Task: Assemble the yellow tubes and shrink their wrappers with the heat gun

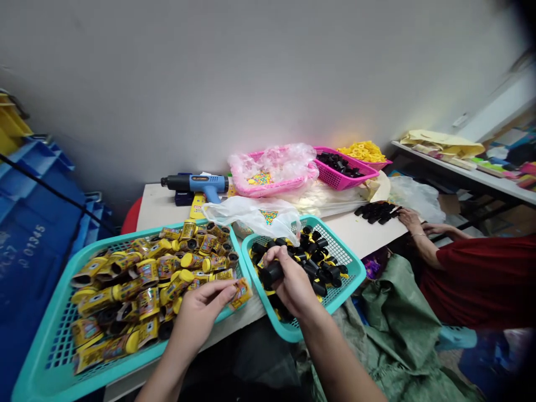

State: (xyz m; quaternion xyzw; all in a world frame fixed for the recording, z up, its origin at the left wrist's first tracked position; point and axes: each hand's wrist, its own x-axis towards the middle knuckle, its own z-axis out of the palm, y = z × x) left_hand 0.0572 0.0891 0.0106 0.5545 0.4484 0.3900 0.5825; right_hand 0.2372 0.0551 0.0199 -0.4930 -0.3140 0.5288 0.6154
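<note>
My left hand (208,310) pinches a small yellow printed label sleeve (241,293) near the inner edge of the left teal basket (67,273). That basket is heaped with yellow-labelled little bottles (148,271), many with yellow caps and some with dark open ends. Over the right teal basket (355,265), my right hand (291,282) is closed round a black cylindrical tube (272,273). More black tubes with yellow parts (330,272) fill this basket. The tube and the label are apart from each other.
A blue heat gun (196,183) rests at the back left. Plastic bags (247,215) and pink baskets (335,178) with colourful beads, black parts and yellow rings line the wall side. Blue crates (33,251) stand left. On the right, another person's hand (410,219) touches black tubes (377,212).
</note>
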